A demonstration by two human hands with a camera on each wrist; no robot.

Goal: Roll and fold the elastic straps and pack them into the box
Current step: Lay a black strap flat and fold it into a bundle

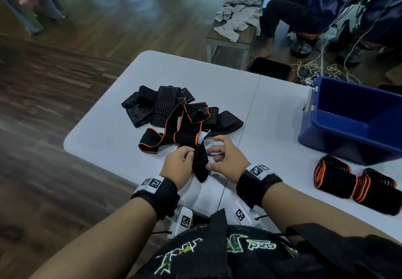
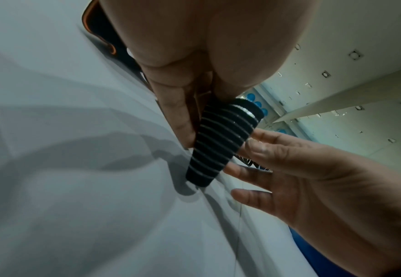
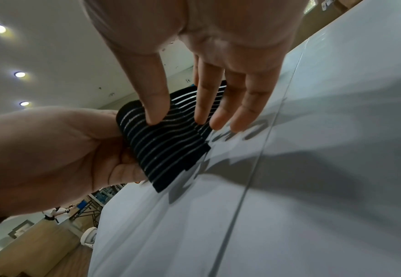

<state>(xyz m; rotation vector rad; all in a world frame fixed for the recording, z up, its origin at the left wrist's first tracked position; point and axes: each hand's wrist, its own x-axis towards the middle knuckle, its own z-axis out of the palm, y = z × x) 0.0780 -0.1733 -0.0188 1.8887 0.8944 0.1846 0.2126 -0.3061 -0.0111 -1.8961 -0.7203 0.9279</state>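
My left hand pinches the end of a black elastic strap with thin white stripes, held just above the white table near its front edge. The strap's end hangs down to a point and its other length trails back to the pile of loose straps. In the left wrist view my fingers clamp the strap. My right hand hovers right beside the strap with fingers spread and straight; I cannot tell whether they touch it. The blue box stands at the right.
Two rolled straps with orange edges lie on the table in front of the blue box. Some loose straps in the pile have orange trim. Beyond the table are a bench with grey cloths, a seated person and cables on the floor.
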